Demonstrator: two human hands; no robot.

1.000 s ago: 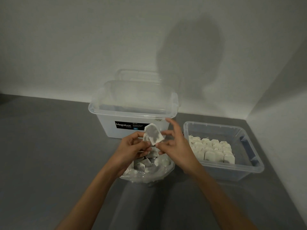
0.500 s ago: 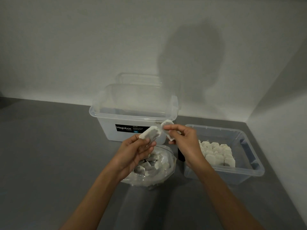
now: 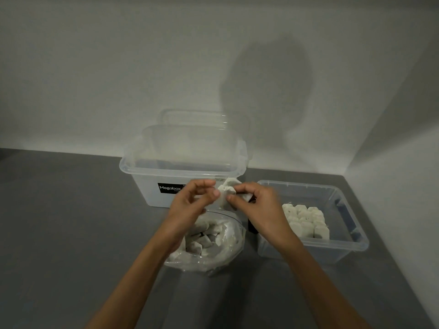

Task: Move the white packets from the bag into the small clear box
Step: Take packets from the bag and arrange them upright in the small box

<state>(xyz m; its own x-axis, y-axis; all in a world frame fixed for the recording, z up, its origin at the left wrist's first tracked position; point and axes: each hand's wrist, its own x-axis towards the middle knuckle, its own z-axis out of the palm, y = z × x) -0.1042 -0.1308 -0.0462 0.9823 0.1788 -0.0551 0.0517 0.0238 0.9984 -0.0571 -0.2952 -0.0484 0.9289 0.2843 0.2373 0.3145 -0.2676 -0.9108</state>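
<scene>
Head view. My left hand (image 3: 193, 205) and right hand (image 3: 259, 208) meet above the far rim of the crumpled clear plastic bag (image 3: 229, 256). Both have curled fingers. Each pinches one small white paper packet (image 3: 226, 191) between thumb and forefinger, the left at its left edge and the right at its right edge. The packet is blurred.

More white packets (image 3: 202, 242) lie loose in the bag. Others stand in rows (image 3: 306, 219) inside the small clear plastic box (image 3: 349, 236), just right of the bag on the grey tabletop (image 3: 71, 222). A large lidded translucent box with a black label (image 3: 185, 162) stands behind my hands.

Compared with half a second earlier, my hands have closed together. Then the left held the packet alone, while the right held a smaller white piece.
</scene>
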